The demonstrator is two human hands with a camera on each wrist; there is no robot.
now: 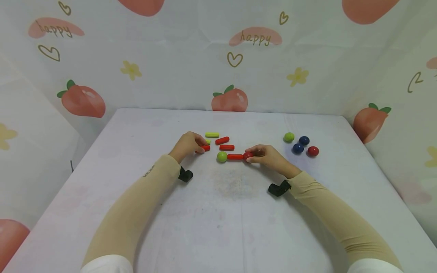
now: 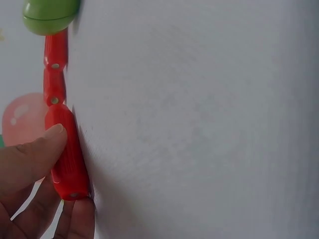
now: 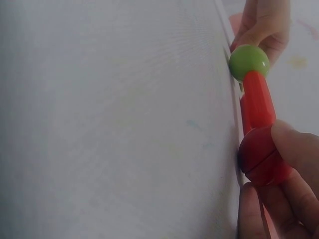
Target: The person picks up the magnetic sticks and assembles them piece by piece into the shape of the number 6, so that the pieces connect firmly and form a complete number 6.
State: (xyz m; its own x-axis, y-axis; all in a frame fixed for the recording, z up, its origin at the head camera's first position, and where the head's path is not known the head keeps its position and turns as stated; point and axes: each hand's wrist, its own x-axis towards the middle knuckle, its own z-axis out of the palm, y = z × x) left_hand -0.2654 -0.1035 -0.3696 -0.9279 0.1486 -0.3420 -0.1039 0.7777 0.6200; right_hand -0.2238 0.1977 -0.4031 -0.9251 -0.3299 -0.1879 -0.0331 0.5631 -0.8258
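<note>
My left hand [image 1: 189,145] pinches a red rod [image 2: 72,159] between thumb and fingers, low over the table. To the right, my right hand [image 1: 269,157] grips a red ball [image 3: 260,155] with thumb and fingers. That ball touches one end of a red rod [image 1: 235,156], and a green ball [image 1: 222,156] sits at the rod's other end, the three in a row. Behind this row lie two more red rods, one straight [image 1: 227,147] and one slanted [image 1: 222,140]. A yellow-green rod [image 1: 212,134] lies farther back; another [image 1: 208,141] is partly hidden by my left fingers.
On the right of the table [image 1: 218,220] stands a loose group: a green ball [image 1: 289,137], a blue ball [image 1: 304,140], a second blue ball [image 1: 298,148] and a red ball [image 1: 313,151]. A fruit-printed cloth [image 1: 184,57] hangs behind the table.
</note>
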